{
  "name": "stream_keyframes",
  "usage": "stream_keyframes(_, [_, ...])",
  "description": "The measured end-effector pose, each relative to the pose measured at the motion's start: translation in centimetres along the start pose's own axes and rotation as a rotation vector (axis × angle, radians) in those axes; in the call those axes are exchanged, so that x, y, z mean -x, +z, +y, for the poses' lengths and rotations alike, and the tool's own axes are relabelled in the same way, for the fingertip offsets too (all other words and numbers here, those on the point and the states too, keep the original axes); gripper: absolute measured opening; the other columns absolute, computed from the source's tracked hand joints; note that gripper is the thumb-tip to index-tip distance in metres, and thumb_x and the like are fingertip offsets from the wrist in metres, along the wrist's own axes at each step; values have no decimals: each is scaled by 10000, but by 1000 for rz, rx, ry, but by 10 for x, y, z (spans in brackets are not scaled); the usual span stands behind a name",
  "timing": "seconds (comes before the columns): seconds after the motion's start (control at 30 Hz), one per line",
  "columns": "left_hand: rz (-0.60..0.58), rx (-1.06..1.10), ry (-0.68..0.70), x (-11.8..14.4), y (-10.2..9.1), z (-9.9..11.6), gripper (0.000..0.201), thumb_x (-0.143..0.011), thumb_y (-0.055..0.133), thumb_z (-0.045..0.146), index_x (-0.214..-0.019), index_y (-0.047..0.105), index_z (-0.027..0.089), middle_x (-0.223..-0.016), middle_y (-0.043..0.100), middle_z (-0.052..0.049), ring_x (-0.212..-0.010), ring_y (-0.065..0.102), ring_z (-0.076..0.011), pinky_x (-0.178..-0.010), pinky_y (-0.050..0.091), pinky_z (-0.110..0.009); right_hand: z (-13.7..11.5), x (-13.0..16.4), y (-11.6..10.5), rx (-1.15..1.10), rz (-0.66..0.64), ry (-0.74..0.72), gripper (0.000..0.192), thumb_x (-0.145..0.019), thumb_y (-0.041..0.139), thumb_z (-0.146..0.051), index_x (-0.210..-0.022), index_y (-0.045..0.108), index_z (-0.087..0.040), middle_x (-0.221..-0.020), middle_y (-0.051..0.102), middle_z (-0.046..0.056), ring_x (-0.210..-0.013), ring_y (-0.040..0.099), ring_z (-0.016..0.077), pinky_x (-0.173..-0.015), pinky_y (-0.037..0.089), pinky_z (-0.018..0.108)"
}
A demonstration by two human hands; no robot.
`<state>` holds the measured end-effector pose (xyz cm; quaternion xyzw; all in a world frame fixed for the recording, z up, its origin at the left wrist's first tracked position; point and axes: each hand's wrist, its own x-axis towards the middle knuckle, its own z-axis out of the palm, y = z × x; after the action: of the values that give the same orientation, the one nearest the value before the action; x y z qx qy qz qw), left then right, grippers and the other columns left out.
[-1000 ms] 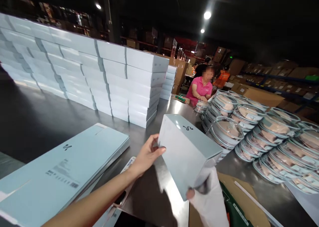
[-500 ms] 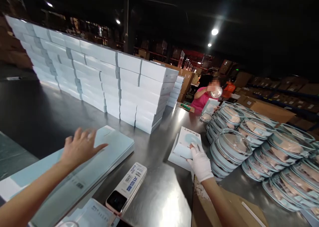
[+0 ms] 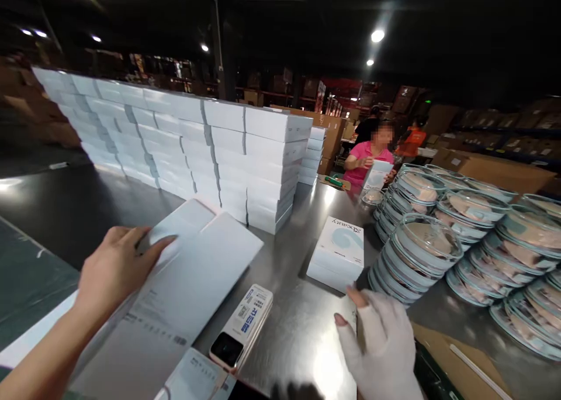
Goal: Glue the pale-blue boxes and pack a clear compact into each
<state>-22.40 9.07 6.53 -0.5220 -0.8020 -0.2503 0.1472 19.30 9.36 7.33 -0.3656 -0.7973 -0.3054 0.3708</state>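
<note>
My bare left hand [image 3: 116, 268] is closed on the edge of a flat folded carton [image 3: 205, 265], thumb on top. The carton, white and pale blue with small print, is tilted up over other flat cartons [image 3: 41, 327]. My right hand [image 3: 379, 341], in a white glove with bare thumb and index fingertips, hovers low at the front with its fingers apart. Just beyond it stands a closed box [image 3: 337, 254] marked "beauty". A white handheld device [image 3: 243, 327] with a dark screen lies between my hands.
A long wall of stacked white boxes [image 3: 263, 160] stands at the back left. Stacks of round glass lidded containers [image 3: 421, 254] fill the right side. A co-worker in pink [image 3: 366, 157] holds a box across the metal table [image 3: 284, 295]. Cardboard [image 3: 447, 344] lies at lower right.
My left hand has closed on a flat carton and lifted it. My right hand has let go of the closed box, now squared up, and moved back toward me.
</note>
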Motion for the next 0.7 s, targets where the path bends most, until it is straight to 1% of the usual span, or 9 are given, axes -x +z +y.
stream_keyframes(0.07, [36,63,136,22,-24,33,408,-973,457,516,-1081,666,183,-1039,651,-112,-912,716,-360,-628,545,-376,-22,-4,-13,75,96,-50,229,-924,574,-270,-1119,556,-153,-886,537,88,-745,491,243,-665,396,399])
stream_keyframes(0.13, [96,294,470,49,-37,64,289,-978,501,504,-927,652,263,-864,682,-37,-729,713,-266,-552,497,-312,-36,-4,-19,75,119,-41,251,-919,582,-329,-1108,556,-166,-846,541,75,-706,490,237,-643,385,392])
stream_keyframes(0.23, [19,517,709,81,-42,96,177,-1014,530,389,-892,640,324,-672,655,28,-534,641,-199,-523,435,-311,-41,9,-20,-140,-54,114,311,-937,582,-411,-1160,599,-195,-904,684,102,-763,620,267,-677,480,392])
stream_keyframes(0.37, [-58,671,707,88,-30,118,121,-976,589,456,-944,645,354,-677,691,42,-517,677,-205,-492,454,-296,-26,22,-32,-1010,-608,616,395,-861,663,-589,-1105,724,-283,-919,758,23,-801,700,233,-694,550,302])
stream_keyframes(0.47, [-199,713,688,89,-19,131,369,-933,630,523,-1282,627,405,-1108,769,-18,-909,763,-287,-760,593,-310,-13,12,-50,-1456,-665,876,389,-831,696,-610,-940,783,-247,-913,759,16,-863,698,224,-775,543,299])
stream_keyframes(0.53, [-321,712,796,93,-16,140,878,-769,793,576,-1542,406,425,-1485,603,-80,-1252,633,-405,-1024,541,-460,-6,1,-61,-1438,-532,959,322,-858,697,-542,-867,771,-228,-892,763,22,-835,688,203,-769,533,287])
stream_keyframes(0.6, [-524,708,906,96,-18,149,1255,-600,919,546,-1617,199,393,-1639,411,-122,-1397,487,-478,-1116,460,-569,-1,-8,-71,-1284,-492,890,286,-892,660,-473,-819,750,-211,-839,753,27,-775,669,186,-722,522,272])
stream_keyframes(0.63, [-644,706,912,95,-20,155,1272,-590,937,499,-1618,197,382,-1639,408,-128,-1399,489,-477,-1115,461,-575,2,-10,-75,-1179,-506,822,272,-906,637,-439,-806,743,-209,-801,740,23,-734,655,174,-686,511,258])
stream_keyframes(0.7, [-815,739,824,88,-24,166,1017,-694,889,394,-1571,373,376,-1563,532,-98,-1341,573,-428,-1103,483,-536,7,-8,-79,-954,-422,703,177,-928,619,-361,-895,736,-232,-809,737,7,-702,654,152,-649,501,230])
